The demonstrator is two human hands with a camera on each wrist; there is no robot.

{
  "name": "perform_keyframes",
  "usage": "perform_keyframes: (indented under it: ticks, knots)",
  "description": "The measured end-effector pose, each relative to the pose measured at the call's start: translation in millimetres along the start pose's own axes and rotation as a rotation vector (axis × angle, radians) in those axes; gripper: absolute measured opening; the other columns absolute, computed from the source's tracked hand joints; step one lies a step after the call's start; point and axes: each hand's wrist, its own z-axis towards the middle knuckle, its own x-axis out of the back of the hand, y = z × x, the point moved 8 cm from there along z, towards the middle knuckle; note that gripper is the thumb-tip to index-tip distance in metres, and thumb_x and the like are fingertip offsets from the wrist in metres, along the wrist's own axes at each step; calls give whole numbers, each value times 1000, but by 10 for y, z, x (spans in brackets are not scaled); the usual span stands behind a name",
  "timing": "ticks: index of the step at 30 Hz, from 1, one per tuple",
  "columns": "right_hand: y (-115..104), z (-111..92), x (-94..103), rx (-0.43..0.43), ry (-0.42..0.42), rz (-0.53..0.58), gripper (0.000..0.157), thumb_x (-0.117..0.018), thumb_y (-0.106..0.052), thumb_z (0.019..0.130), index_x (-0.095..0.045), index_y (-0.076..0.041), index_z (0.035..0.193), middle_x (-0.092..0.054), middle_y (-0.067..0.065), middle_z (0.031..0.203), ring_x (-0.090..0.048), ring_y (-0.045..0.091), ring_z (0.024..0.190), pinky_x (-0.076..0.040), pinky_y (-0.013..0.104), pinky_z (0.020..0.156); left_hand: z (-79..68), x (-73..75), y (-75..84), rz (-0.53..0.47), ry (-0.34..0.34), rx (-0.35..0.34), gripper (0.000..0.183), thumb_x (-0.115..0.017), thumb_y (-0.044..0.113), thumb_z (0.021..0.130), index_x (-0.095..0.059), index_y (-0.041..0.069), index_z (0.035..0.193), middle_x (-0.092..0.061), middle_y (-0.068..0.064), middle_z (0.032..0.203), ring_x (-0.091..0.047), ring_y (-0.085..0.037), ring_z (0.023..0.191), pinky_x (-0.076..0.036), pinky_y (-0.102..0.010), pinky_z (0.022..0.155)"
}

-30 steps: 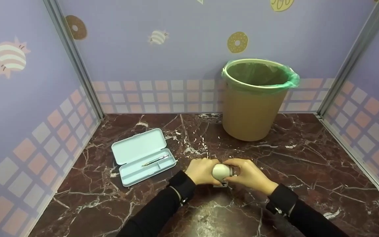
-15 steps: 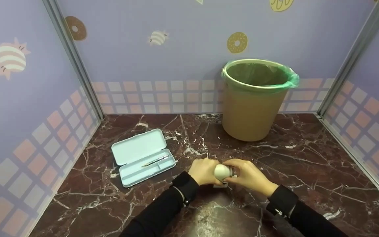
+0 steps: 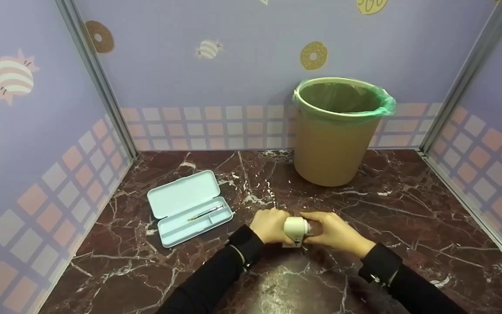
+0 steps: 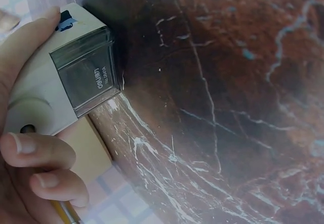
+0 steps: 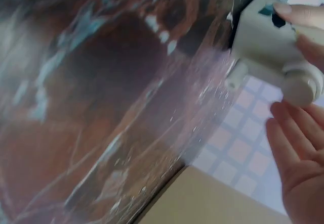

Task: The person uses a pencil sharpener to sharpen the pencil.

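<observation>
A white crank pencil sharpener (image 3: 295,226) with a dark see-through shavings drawer (image 4: 88,72) stands between my hands at the middle of the marble-patterned table. My left hand (image 3: 270,224) grips its body from the left, thumb near the dark patch on one face. A yellow pencil (image 4: 66,211) shows partly behind the left fingers. On the sharpener's other side are a round hub (image 5: 301,87) and a small crank handle (image 5: 235,77). My right hand (image 3: 336,231) is beside them, its fingers (image 5: 286,133) fairly straight, tips just below the hub.
To the left lies an open light-blue pencil case (image 3: 185,196), holding a pencil (image 3: 205,213) in its tray. A tan bin (image 3: 331,148) with a green liner (image 3: 386,104) stands at the back right. Patterned panels enclose the back and both sides.
My right hand has loosened from the crank and shifted slightly right, with a wider gap between thumb and fingers. The sharpener has moved slightly right and turned a little. My left hand keeps its grip.
</observation>
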Motion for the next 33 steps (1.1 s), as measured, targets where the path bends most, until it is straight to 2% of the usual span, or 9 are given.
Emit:
perform_keyframes:
  ticks: [4, 7, 11, 22, 33]
  knots:
    - [92, -21, -21, -49, -37, -8, 39, -84, -10, 81, -73, 1, 117, -78, 16, 111, -77, 29, 98, -62, 41, 84, -9, 7, -18, -1, -2, 10, 43, -92, 49, 61, -72, 18, 84, -76, 0, 80, -71, -19, 71, -55, -39, 57]
    - [127, -30, -14, -46, -21, -27, 20, -80, -9, 85, -78, -3, 104, -81, 12, 100, -78, 24, 87, -63, 36, 76, -14, 12, -18, 4, -3, 11, 44, -92, 49, 61, -71, 17, 83, -76, 0, 79, -71, -19, 71, -55, -39, 57]
    - [139, -32, -19, -3, 9, -84, 7, -79, -7, 85, -80, -8, 92, -81, 6, 89, -76, 18, 77, -61, 32, 69, -20, 25, -12, 6, -1, 14, 44, -92, 48, 61, -70, 16, 83, -75, -1, 79, -70, -19, 70, -55, -39, 56]
    - [164, -75, -120, 28, 32, -160, 7, -81, -4, 82, -78, -10, 79, -77, 0, 75, -71, 12, 65, -57, 29, 61, -24, 18, 5, 0, 7, 11, 44, -92, 49, 61, -70, 17, 82, -74, 1, 78, -68, -16, 68, -54, -37, 54]
    - [82, -168, -144, 99, 13, -162, 6, -80, -6, 83, -79, -9, 88, -79, 1, 83, -74, 15, 73, -60, 31, 68, -19, -3, -7, -30, -5, 40, 46, -92, 49, 60, -70, 16, 85, -75, 0, 81, -66, -15, 67, -52, -35, 55]
